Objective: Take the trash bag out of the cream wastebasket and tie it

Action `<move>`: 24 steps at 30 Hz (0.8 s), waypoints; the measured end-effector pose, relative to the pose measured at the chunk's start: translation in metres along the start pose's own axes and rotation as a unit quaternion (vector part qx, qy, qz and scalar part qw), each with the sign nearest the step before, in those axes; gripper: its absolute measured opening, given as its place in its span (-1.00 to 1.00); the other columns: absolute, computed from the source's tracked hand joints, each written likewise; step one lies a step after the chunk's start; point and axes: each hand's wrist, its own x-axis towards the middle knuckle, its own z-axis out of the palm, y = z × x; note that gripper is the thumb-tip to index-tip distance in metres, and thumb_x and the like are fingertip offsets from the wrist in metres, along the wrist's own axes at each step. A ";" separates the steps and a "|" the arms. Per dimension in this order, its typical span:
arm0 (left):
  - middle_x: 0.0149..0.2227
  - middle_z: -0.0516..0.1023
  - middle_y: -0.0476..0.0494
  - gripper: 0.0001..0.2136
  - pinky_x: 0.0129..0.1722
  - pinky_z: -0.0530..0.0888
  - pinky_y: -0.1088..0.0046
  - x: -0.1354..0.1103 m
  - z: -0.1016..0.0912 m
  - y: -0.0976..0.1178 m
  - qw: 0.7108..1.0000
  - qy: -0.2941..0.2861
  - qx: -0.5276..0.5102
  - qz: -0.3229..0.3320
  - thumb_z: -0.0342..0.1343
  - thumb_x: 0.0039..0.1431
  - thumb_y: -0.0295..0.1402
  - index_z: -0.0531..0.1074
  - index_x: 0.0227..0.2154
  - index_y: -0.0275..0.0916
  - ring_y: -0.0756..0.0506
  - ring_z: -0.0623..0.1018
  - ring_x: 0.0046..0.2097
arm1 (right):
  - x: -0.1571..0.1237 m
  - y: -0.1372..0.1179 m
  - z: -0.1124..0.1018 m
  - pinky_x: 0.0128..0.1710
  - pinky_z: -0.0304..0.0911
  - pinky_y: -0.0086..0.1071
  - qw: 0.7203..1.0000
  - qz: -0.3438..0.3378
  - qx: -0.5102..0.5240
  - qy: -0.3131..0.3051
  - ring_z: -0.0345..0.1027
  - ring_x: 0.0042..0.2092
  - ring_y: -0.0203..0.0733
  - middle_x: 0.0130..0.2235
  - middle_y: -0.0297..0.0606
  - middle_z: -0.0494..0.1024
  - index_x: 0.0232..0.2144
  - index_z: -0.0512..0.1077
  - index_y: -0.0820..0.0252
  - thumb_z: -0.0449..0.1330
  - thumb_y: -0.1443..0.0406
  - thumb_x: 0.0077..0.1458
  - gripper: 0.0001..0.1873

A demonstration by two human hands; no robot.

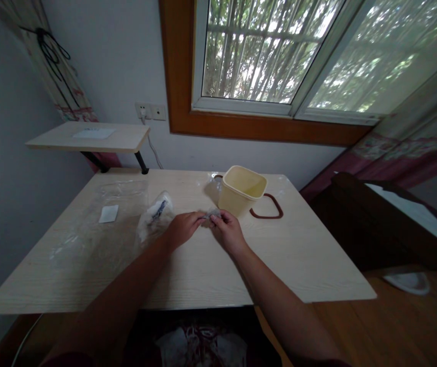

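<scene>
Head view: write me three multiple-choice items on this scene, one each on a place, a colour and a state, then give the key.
1. Where does the pale yellow plastic bin stand?
A) On the wall shelf
B) On the table top
C) On the floor

2. What colour is the loop beside the bin?
A) Green
B) White
C) Reddish brown

3. What are the left hand and right hand doing?
A) Pinching a small crumpled clear piece between them
B) Lying flat, apart
C) Gripping the bin

Key:
1. B, the bin sits on the table behind the hands.
2. C, the loop shows reddish brown against the pale table.
3. A, the fingers of both hands meet on the piece.
</scene>
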 end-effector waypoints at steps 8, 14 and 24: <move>-0.34 0.58 -0.11 -0.78 -0.24 0.49 0.45 -0.001 -0.003 0.001 0.997 -0.042 0.060 -0.018 -0.09 0.40 -0.35 0.46 -0.24 -0.23 -0.07 0.59 -0.28 | 0.004 0.012 -0.004 -0.31 0.35 -0.31 0.998 0.013 0.053 0.007 0.44 -0.41 -0.22 -0.43 -0.36 0.57 -0.35 0.45 0.09 0.43 0.08 -0.06 -0.68; -0.40 0.56 -0.07 -0.77 -0.23 0.47 0.47 -0.004 -0.009 0.001 0.998 0.024 0.008 -0.050 -0.12 0.40 -0.36 0.44 -0.25 -0.22 -0.04 0.57 -0.32 | 0.003 0.015 -0.004 -0.28 0.34 -0.31 0.999 0.008 -0.023 -0.046 0.41 -0.35 -0.20 -0.37 -0.31 0.58 -0.26 0.55 0.12 0.41 0.07 -0.04 -0.66; -0.39 0.53 -0.09 -0.74 -0.25 0.45 0.47 -0.002 -0.004 0.002 1.000 -0.024 -0.012 0.003 -0.16 0.40 -0.38 0.40 -0.35 -0.21 -0.05 0.56 -0.30 | 0.006 0.018 0.004 0.19 0.17 -0.12 0.992 -0.063 -0.089 -0.061 0.38 0.05 -0.04 -0.06 -0.22 0.57 -0.19 0.65 0.03 0.37 0.09 0.03 -0.71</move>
